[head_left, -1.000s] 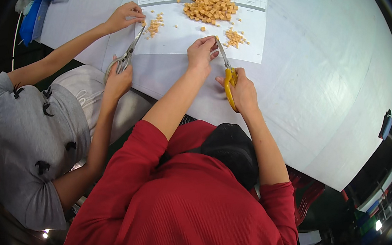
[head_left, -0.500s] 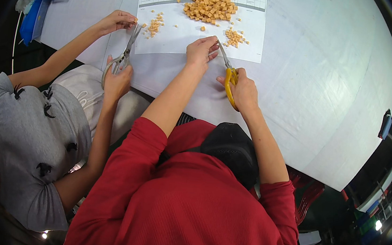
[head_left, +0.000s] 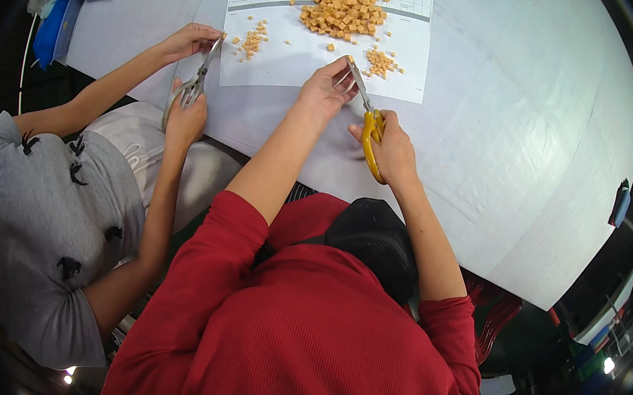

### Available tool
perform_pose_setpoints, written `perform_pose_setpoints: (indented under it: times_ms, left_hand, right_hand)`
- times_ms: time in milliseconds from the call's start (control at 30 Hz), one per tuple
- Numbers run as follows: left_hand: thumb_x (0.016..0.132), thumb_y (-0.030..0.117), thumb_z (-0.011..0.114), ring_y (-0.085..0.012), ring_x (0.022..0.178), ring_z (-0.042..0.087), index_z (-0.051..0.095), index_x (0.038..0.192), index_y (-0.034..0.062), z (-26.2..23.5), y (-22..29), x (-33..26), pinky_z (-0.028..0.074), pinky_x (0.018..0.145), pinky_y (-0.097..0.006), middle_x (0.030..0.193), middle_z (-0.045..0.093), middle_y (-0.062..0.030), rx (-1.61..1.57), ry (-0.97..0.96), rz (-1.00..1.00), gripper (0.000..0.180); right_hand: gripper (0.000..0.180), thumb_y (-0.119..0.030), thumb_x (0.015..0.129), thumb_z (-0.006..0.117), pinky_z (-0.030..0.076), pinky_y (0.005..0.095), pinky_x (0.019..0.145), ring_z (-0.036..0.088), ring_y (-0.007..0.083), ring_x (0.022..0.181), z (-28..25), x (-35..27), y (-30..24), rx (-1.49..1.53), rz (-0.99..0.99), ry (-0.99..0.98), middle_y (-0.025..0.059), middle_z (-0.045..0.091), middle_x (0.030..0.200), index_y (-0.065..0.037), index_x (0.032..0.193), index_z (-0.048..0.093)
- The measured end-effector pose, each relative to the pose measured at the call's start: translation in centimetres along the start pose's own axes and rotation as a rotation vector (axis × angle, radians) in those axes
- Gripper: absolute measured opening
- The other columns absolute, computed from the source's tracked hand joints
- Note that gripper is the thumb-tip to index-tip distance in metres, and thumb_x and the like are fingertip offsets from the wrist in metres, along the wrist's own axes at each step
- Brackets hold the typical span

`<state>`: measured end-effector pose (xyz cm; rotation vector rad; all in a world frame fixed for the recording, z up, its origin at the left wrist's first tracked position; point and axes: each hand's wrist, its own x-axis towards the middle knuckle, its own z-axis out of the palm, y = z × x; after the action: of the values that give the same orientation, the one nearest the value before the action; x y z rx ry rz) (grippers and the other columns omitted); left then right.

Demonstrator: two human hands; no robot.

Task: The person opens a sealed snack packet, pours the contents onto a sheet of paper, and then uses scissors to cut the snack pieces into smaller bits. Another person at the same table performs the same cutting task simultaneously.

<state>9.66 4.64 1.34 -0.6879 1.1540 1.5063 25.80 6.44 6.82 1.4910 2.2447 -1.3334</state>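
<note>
My right hand (head_left: pixel 392 148) is wrapped round the yellow handles of a pair of scissors (head_left: pixel 371 127), their blades pointing up and away from me. My left hand (head_left: pixel 330 86) pinches a small orange cube (head_left: pixel 350 59) at its fingertips, where the blade tips meet it. Just right of that, a little group of smaller orange bits (head_left: pixel 380 63) lies on a printed paper sheet (head_left: pixel 267 75). Farther up the sheet sits a large heap of orange cubes (head_left: pixel 340 11), and one single cube (head_left: pixel 331 47) rests below the heap.
On my left, a co-worker in a grey shirt (head_left: pixel 73 197) holds metal scissors (head_left: pixel 194 87) near another group of orange bits (head_left: pixel 251 42). Blue baskets (head_left: pixel 62 28) stand at the far left table edge. The white table (head_left: pixel 521 126) extends to my right.
My left hand has turned a little, its fingers now more spread, and the orange cube shows at the blade tips. The co-worker's scissors have shifted slightly. The whole view moved a little.
</note>
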Motion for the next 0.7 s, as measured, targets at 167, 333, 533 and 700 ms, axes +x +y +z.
perform_pose_setpoints:
  times_ms: [167,333,533,700]
  left_hand:
    - [0.087,0.017,0.066,-0.0182,0.096,0.050,0.063,0.100,0.0100,0.3,-0.1,-0.8,0.043,0.090,-0.041,0.101,0.057,-0.0018,-0.001,0.000,0.001,0.015]
    - [0.087,0.014,0.065,-0.0180,0.099,0.054,0.061,0.104,0.0086,0.1,-0.5,-0.6,0.045,0.086,-0.040,0.102,0.060,-0.0026,0.080,0.012,0.054,0.018]
    - [0.088,0.012,0.064,-0.0163,0.094,0.057,0.059,0.107,0.0073,0.6,-0.5,-0.7,0.047,0.082,-0.038,0.101,0.061,-0.0029,0.167,0.057,0.072,0.020]
    - [0.088,0.012,0.063,-0.0174,0.090,0.062,0.060,0.106,0.0059,0.0,-0.3,-0.6,0.048,0.080,-0.036,0.099,0.064,-0.0046,0.249,0.041,0.172,0.019]
  right_hand:
    - [0.067,-0.052,0.081,0.066,0.050,0.0435,0.075,0.064,0.0398,0.088,-0.4,0.0,-0.2,-0.004,-0.001,-0.015,0.0253,0.065,0.092,0.003,0.114,0.049]
    - [0.068,-0.057,0.078,0.067,0.051,0.0469,0.070,0.065,0.0398,0.083,0.2,0.2,0.5,-0.041,0.000,0.012,0.0234,0.066,0.089,0.000,0.110,0.051]
    - [0.069,-0.060,0.079,0.064,0.051,0.0473,0.066,0.065,0.0409,0.080,0.3,0.3,0.8,-0.073,0.028,-0.034,0.0242,0.066,0.084,0.000,0.109,0.052]
    - [0.068,-0.059,0.078,0.065,0.051,0.0466,0.067,0.065,0.0399,0.081,-0.1,0.2,0.7,-0.051,0.053,-0.021,0.0236,0.066,0.086,0.000,0.109,0.052]
